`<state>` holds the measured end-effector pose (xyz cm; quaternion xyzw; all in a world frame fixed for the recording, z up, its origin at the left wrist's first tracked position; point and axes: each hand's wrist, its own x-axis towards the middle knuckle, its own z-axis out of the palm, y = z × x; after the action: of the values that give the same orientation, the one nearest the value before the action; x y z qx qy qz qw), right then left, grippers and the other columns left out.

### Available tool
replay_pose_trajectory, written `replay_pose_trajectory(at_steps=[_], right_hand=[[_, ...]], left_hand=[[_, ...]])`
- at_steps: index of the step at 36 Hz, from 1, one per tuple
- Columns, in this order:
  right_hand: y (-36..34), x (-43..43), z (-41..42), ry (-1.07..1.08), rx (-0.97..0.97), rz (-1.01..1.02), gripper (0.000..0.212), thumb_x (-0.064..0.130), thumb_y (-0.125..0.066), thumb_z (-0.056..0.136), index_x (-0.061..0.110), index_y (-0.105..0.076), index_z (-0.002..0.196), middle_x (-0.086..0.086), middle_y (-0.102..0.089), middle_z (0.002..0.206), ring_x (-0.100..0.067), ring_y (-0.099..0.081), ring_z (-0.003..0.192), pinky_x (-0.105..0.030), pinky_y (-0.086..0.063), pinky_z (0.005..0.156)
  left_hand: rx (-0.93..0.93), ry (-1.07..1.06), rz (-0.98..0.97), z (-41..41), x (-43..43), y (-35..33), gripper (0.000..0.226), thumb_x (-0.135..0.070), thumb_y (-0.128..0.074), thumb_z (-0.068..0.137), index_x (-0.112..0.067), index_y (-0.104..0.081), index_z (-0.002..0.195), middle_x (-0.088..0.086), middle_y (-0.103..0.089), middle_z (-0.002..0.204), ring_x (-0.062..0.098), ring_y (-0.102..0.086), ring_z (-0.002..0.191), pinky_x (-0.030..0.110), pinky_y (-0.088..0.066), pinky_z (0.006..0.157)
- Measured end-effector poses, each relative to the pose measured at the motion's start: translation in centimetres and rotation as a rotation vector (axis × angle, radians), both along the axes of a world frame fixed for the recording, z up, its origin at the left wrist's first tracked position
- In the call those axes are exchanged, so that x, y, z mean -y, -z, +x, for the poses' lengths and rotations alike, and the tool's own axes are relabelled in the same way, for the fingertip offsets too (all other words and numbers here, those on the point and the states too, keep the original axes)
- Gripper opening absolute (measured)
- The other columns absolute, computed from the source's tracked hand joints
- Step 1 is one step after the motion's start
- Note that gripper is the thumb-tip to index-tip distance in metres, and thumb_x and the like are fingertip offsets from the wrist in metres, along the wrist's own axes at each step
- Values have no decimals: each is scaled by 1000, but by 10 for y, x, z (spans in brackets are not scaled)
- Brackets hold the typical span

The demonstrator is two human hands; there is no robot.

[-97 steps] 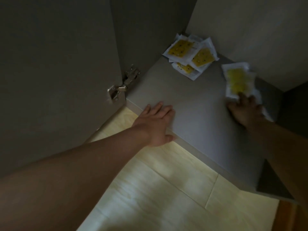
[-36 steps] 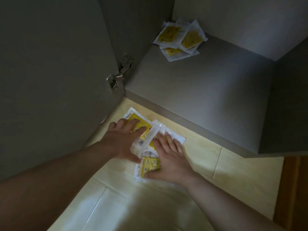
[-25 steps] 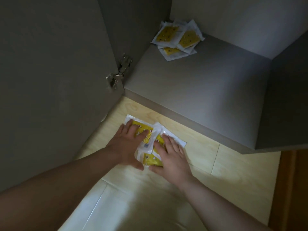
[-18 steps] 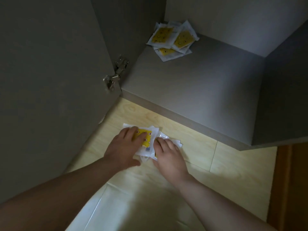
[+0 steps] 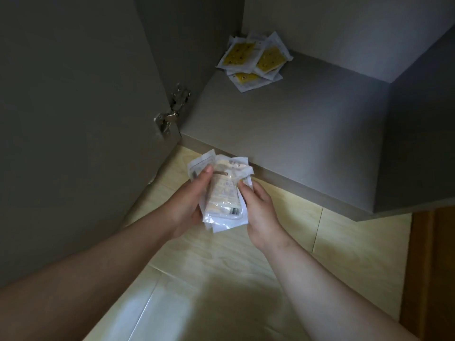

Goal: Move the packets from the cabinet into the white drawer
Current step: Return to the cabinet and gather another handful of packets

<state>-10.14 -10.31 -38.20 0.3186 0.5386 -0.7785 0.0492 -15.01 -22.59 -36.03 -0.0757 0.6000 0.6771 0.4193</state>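
A bundle of white packets (image 5: 222, 193) is held upright above the floor tiles, pale printed backs facing me. My left hand (image 5: 189, 203) grips its left edge with the thumb on top, and my right hand (image 5: 258, 210) grips its right edge. A small pile of white packets with yellow centres (image 5: 253, 60) lies in the far left corner of the grey cabinet shelf (image 5: 307, 126). The white drawer is out of view.
The grey cabinet door (image 5: 73, 119) stands open on the left, hung on a metal hinge (image 5: 170, 114). The shelf's front edge runs just beyond the held bundle. Light wood-look floor tiles (image 5: 221, 279) lie below. A brown wooden strip (image 5: 428, 279) borders the right side.
The packets lay on the floor under both flat hands, which pushed them together. Now both hands have lifted them off the floor as one bundle, backs turned toward me.
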Motion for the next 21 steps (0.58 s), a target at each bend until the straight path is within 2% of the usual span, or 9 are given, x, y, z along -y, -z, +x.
replay_pose_trajectory(at_steps=[2, 4, 6, 8, 9, 11, 13, 17, 21], right_hand=[[-3, 2, -5, -46, -65, 164, 18, 15, -47, 97, 17, -60, 85, -2, -64, 84, -10, -60, 76, -27, -48, 73], [-2, 4, -13, -92, -114, 372, 23, 23, -46, 97, 20, -51, 74, -4, -58, 77, -12, -54, 71, -29, -43, 69], [-4, 4, -24, -109, -144, 515, 21, 36, -43, 92, 25, -50, 75, -7, -60, 83, -20, -55, 79, -35, -44, 76], [-7, -1, -38, -78, -139, 613, 25, 48, -37, 85, 30, -54, 84, -9, -64, 98, -25, -59, 94, -39, -46, 87], [-11, -5, -45, -62, -141, 644, 26, 47, -37, 86, 30, -55, 89, -10, -64, 102, -26, -58, 100, -38, -45, 90], [-16, -17, -60, -50, -164, 740, 18, 31, -42, 95, 24, -59, 97, -9, -61, 108, -22, -55, 103, -29, -40, 92], [-24, -29, -78, -50, -185, 881, 20, 17, -46, 97, 11, -63, 106, -11, -57, 109, -20, -50, 101, -19, -33, 86], [-30, -51, -120, -176, -128, 1116, 29, 17, -49, 95, 7, -59, 120, -16, -53, 122, -30, -48, 115, -26, -32, 93], [-35, -76, -160, -449, 38, 1402, 48, 24, -48, 93, 18, -40, 140, -12, -36, 146, -32, -32, 132, -36, -26, 107]], left_hand=[[-34, -14, 21, -1, -4, -1, 44, -39, -56, 79, -16, -62, 116, 6, -70, 110, 21, -67, 102, 34, -54, 85], [-68, -70, 15, -4, -8, 1, 46, -26, -68, 76, -11, -60, 119, 13, -69, 111, 28, -66, 103, 38, -53, 87], [-80, -139, 20, -10, -11, 1, 44, -18, -70, 80, -9, -59, 121, 16, -68, 113, 31, -65, 104, 42, -51, 91], [-90, -200, 12, -18, -13, -2, 38, -15, -64, 85, -7, -58, 122, 17, -66, 115, 31, -65, 104, 43, -50, 93], [-100, -228, 4, -25, -14, -2, 35, -14, -62, 88, -8, -59, 122, 16, -67, 115, 30, -65, 104, 43, -51, 93], [-130, -273, -36, -39, -19, -8, 24, -17, -61, 89, -10, -64, 112, 14, -69, 110, 29, -67, 100, 42, -52, 91], [-181, -325, -115, -60, -25, -10, 15, -23, -63, 89, -15, -66, 102, 10, -70, 105, 25, -68, 94, 40, -53, 88], [-268, -358, -274, -105, -40, -5, 34, -28, -61, 91, -9, -59, 119, 10, -66, 110, 26, -65, 98, 37, -53, 87], [-182, -235, -352, -127, -42, 5, 67, -50, -64, 77, -9, -54, 129, 14, -60, 124, 31, -59, 111, 43, -45, 100]])
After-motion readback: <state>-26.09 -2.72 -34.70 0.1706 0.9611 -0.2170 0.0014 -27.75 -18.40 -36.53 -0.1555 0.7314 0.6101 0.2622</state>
